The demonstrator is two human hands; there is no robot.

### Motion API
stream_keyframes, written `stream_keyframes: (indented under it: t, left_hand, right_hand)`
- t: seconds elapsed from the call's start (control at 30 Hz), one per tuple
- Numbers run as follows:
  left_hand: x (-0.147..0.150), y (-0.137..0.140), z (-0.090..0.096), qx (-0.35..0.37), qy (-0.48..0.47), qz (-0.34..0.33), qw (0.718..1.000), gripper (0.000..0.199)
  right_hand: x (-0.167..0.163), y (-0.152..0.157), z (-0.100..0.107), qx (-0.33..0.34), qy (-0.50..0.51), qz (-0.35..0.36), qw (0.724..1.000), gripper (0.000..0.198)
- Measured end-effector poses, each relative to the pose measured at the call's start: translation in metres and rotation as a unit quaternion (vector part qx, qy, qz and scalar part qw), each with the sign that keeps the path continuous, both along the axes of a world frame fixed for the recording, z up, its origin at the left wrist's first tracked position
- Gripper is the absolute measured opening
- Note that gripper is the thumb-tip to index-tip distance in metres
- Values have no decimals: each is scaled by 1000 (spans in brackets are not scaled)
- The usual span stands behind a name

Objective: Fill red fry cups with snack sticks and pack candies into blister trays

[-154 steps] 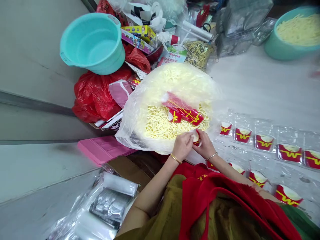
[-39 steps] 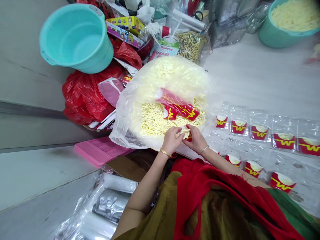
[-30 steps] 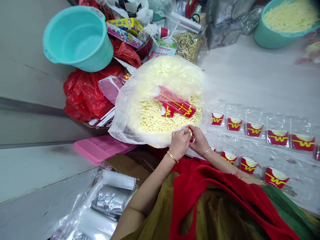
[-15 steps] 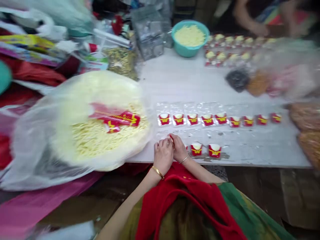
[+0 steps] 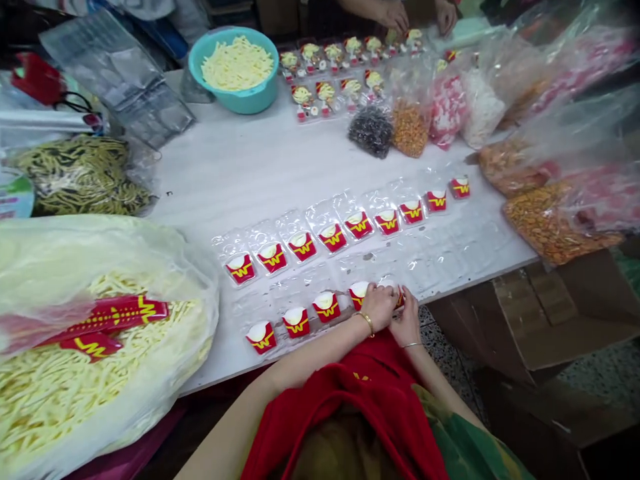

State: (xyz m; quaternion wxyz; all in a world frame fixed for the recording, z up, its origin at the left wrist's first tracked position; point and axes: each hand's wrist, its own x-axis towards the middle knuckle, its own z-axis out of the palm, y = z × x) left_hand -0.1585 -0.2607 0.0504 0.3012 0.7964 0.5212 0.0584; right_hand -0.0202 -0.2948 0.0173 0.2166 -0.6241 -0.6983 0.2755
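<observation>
A small red fries carton (image 5: pixel 399 297) with a pale top is between my hands, at the right end of the filled cartons in the near row. My left hand (image 5: pixel 379 308) has its fingers closed at the carton's left side, covering much of it. On the other side, the fingers and thumb of my right hand (image 5: pixel 407 321) pinch its right edge. Just left of my left hand stands another fries carton (image 5: pixel 359 294) with a yellow W. Several more, such as this carton (image 5: pixel 296 323), line the table edge. Behind them runs a row of cartons in clear plastic blister trays (image 5: pixel 333 237).
A large plastic bag of pale sticks (image 5: pixel 145 387), with flat red cartons (image 5: pixel 113 317) on top, lies left. A teal bowl (image 5: pixel 235 100) and filled packs (image 5: pixel 325 100) stand at the back. Bags of snacks (image 5: pixel 550 223) lie right. A co-worker's hand (image 5: pixel 395 15) is across the table (image 5: pixel 225 153).
The view has swung to the right. My hands have moved right along the near row, from left of its cartons to its right end, where they now hold a carton.
</observation>
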Motion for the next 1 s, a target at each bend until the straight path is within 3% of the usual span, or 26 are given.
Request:
stream_keyframes:
  t: [0.13,0.3,0.4,0.53,0.63,0.77,0.87,1.0]
  left_hand:
    - [24,21,-28,-6,17,-12,1000,26]
    - [26,34,-54,-26,49,-20,998,20]
    - [23,40,-61,-19,49,-34,998,23]
    - [19,40,-57,15,45,-33,998,29]
    - [5,22,-46,37,41,-10,998,37]
    - [-31,-26,-40,49,69,-29,996,46]
    - [-52,-55,-49,38,116,-62,991,48]
    - [-56,-65,-68,30,126,-68,989,51]
  right_hand:
    - [28,4,-23,-30,-31,-26,999,62]
    - [30,15,-46,-11,-68,28,997,47]
    - [27,21,-50,-6,-114,40,993,41]
    - [24,30,-47,-27,-153,52,986,33]
    - [21,35,-43,-42,-183,58,981,30]
    - [18,37,-40,-57,-212,56,974,30]
    - [17,36,-40,-67,-229,56,969,30]
    - [15,34,-38,-78,-253,56,963,30]
